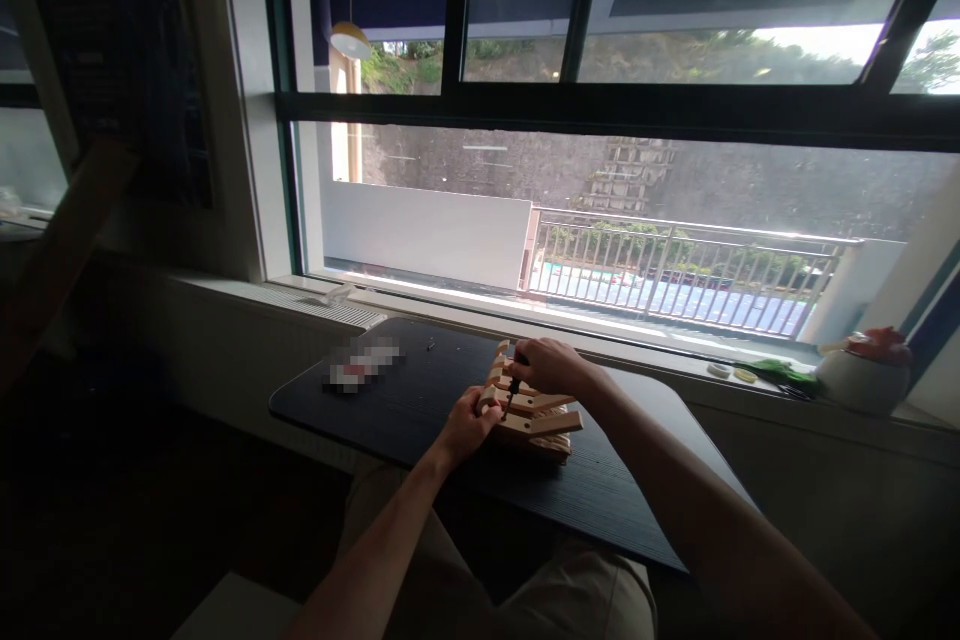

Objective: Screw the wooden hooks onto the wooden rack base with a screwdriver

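A pale wooden rack with several slats (555, 423) lies on the dark table, over a brown woven piece (551, 450). My left hand (469, 425) is closed on the rack's near left end, thumb and fingers around the wood. Above the rack, my right hand (550, 367) is wrapped round the dark handle of a screwdriver (513, 388). Its shaft points down at the slat beside my left fingertips. Whether the tip sits in a screw is too small to tell.
The dark table (615, 480) stands against a window sill. A blurred-out packet (360, 367) and a small metal piece (430, 346) lie on its left part. On the sill at right are a white pot (862, 375) and green leaves (780, 372). Another person's arm (71, 240) shows at far left.
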Available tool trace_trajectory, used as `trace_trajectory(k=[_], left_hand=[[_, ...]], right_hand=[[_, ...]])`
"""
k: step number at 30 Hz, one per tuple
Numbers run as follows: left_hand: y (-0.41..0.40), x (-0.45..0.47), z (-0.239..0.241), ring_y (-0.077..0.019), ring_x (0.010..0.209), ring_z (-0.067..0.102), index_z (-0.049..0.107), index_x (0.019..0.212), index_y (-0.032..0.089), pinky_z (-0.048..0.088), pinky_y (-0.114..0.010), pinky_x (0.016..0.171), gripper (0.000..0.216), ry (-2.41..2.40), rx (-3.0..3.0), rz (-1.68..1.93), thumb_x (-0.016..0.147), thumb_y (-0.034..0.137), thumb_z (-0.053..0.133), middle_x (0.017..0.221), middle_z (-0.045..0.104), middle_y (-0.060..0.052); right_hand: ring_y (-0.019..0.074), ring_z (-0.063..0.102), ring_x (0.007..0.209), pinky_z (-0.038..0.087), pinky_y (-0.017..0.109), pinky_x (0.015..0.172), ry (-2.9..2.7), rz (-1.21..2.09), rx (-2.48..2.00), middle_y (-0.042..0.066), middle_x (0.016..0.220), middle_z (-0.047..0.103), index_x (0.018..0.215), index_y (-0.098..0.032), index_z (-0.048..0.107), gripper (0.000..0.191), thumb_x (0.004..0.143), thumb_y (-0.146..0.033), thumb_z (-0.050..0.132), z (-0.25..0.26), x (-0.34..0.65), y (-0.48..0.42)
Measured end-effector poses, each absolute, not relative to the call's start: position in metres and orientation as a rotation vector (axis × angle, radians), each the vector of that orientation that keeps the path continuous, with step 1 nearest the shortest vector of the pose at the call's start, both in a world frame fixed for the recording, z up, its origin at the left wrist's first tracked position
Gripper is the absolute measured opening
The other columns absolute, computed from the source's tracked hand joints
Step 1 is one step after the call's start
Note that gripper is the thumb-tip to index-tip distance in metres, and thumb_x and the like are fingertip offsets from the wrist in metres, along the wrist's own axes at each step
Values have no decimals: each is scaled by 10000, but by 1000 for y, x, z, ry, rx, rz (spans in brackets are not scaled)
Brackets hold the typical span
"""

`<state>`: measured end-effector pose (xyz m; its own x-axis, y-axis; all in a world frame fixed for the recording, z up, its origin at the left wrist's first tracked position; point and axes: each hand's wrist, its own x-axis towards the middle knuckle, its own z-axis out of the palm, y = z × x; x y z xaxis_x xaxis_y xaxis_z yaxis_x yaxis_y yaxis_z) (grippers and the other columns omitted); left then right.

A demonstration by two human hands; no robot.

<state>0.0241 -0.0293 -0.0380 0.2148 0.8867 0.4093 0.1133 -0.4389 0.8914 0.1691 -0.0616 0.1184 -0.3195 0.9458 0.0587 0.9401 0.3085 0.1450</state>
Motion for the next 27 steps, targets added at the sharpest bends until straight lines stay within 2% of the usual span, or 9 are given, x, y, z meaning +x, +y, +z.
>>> trace_trajectory(k=[5, 11, 16, 23, 27], left_hand=[[-33, 25, -35, -157, 767, 548, 596, 779, 156, 427, -248, 737, 98, 931, 1749, 1311, 728, 231, 557, 784, 598, -22], [-33, 23, -34, -152, 765, 544, 600, 791, 161, 426, -246, 735, 108, 922, 1749, 1302, 737, 245, 557, 796, 598, -18], [-31, 23, -37, -144, 778, 538, 599, 776, 166, 420, -237, 751, 89, 941, 1719, 1297, 722, 231, 568, 822, 591, -13], [-34, 24, -32, -157, 762, 547, 606, 784, 157, 429, -258, 746, 109, 926, 1722, 1312, 737, 245, 563, 749, 585, -12], [-34, 23, -32, -156, 767, 545, 609, 787, 159, 425, -257, 748, 104, 903, 1719, 1300, 733, 237, 568, 772, 592, -16]], right_hand=[[176, 590, 905, 498, 385, 782, 2455, 268, 1842, 68, 1076, 596, 1089, -159, 570, 284, 892, -356, 510, 123, 171, -64], [164, 595, 868, 493, 375, 777, 2606, 205, 1661, 44, 991, 621, 1047, -163, 588, 255, 893, -350, 508, 127, 162, -60], [179, 587, 913, 487, 396, 800, 2560, 247, 1750, 64, 1058, 602, 1081, -158, 572, 287, 895, -365, 500, 115, 159, -56], [181, 615, 815, 453, 316, 710, 2532, 337, 1805, 53, 914, 670, 977, -204, 639, 323, 877, -459, 469, 128, 165, -66], [160, 615, 820, 400, 252, 671, 2614, 298, 1698, 5, 915, 690, 961, -272, 653, 218, 837, -391, 518, 133, 159, -67]])
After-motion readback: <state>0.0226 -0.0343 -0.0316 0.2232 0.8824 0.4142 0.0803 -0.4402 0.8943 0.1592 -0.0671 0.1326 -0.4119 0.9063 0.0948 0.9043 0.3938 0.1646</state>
